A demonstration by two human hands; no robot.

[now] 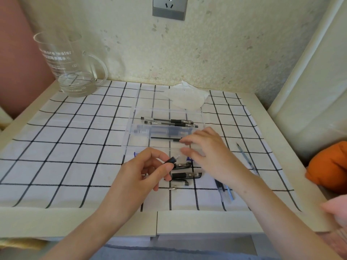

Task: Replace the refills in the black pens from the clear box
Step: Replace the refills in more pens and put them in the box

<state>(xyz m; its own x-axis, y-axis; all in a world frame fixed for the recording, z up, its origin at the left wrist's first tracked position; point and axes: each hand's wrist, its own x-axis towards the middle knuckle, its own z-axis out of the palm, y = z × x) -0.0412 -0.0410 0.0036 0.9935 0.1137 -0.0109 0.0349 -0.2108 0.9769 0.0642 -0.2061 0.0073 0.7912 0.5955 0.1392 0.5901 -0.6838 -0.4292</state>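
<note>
A clear box [142, 113] lies open on the checked cloth, holding two black pens [169, 121] at its far side. My right hand [204, 149] reaches into the box and pinches the end of a black refill [163, 138] that lies along the box floor. Just in front of the box, my left hand [148, 169] holds a short black pen barrel piece [171, 160] between thumb and fingers. Under my hands lie more pen parts [187, 175], clear and black, and a small metal tip [172, 188].
A glass jug [69, 66] stands at the back left. A crumpled tissue [185, 96] lies behind the box. A loose refill [246, 158] and blue-tinted pens [225, 190] lie on the cloth at the right. An orange object [330, 166] sits off the table's right edge.
</note>
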